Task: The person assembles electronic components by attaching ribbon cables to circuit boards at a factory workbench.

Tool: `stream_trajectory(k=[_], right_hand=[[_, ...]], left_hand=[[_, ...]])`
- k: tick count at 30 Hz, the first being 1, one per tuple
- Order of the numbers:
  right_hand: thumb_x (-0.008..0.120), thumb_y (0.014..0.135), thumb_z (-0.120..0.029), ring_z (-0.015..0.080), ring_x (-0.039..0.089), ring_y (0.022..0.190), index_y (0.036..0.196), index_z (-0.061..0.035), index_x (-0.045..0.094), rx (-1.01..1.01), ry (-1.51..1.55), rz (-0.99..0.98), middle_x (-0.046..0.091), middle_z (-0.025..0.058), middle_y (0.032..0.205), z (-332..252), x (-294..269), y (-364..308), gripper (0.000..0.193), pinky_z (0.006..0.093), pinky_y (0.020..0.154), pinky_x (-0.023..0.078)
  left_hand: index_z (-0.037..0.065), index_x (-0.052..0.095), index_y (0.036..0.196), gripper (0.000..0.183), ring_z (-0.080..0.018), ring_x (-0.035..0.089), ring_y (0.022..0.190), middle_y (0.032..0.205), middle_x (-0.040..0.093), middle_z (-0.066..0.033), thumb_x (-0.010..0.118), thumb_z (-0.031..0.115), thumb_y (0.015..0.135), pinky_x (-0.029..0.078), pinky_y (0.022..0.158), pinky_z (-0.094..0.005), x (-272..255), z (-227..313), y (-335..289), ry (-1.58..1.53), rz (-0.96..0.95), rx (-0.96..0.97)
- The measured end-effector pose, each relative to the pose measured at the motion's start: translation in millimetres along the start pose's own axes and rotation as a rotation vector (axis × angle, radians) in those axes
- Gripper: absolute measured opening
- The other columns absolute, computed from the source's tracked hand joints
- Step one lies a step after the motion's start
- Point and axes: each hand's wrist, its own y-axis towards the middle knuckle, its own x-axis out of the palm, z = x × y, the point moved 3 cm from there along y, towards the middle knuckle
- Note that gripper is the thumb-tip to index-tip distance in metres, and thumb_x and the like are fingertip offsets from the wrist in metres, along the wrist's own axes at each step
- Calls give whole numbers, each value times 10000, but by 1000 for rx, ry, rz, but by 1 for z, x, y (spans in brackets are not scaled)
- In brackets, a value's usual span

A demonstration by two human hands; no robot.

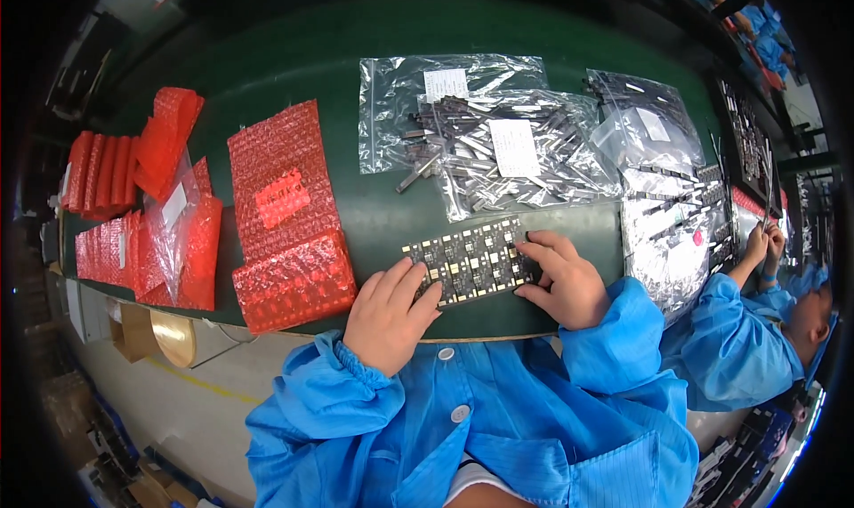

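Dark circuit panel centred near the worktop's near edge; right hand's grip pinches its right end, left hand touches its left, whether pinching I cannot tell; uneven pressure could flex it

The worktop is dark green. By its near edge, the circuit board panel is black, patterned with rows of small white and pale-gold rectangles. Toward the left, the bubble-wrap sheet is deep red with a dimpled texture — its label a brighter pinkish red with dark marks. At the left edge, the bubble-wrap rolls are orange-red. Toward the far edge, a transparent zip bag shows metal-like strips in mixed black and silver under a white label. Before the near edge, the smock is bright blue — its buttons white, its pocket finely striped.
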Motion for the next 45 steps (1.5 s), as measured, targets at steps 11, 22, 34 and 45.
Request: stream_trajectory(k=[11,22,34,45], right_hand=[[701,704,-130,271,601,861,1071,-100,577,-259,-14,202,577,92,1047,-43,-22,23,389,343,718,497],[625,817,-89,77,548,668,1052,-15,576,119,561,170,598,27,744,8,18,49,251,229,601,446],[614,811,-46,148,581,754,994,-5,582,64,672,361,623,67,867,-7,-11,29,191,259,666,465],[690,663,-154,283,552,994,827,-51,604,-904,123,126,587,97,939,-109,-45,16,212,381,861,414]], left_hand=[[79,575,1040,347,-315,475,1078,1104,521,-132,650,162,711,407,879,-414,-24,-1,13,-36,-52,15],[30,539,1098,372,-203,595,774,897,606,-99,663,119,759,476,675,-319,-9,-83,86,-320,46,-596],[28,546,767,101,-137,578,667,741,585,-54,643,13,744,456,559,-264,-133,-27,28,-780,-41,-281],[39,584,799,241,-252,595,682,792,599,-68,714,70,599,471,573,-337,-126,34,45,-385,7,164]])
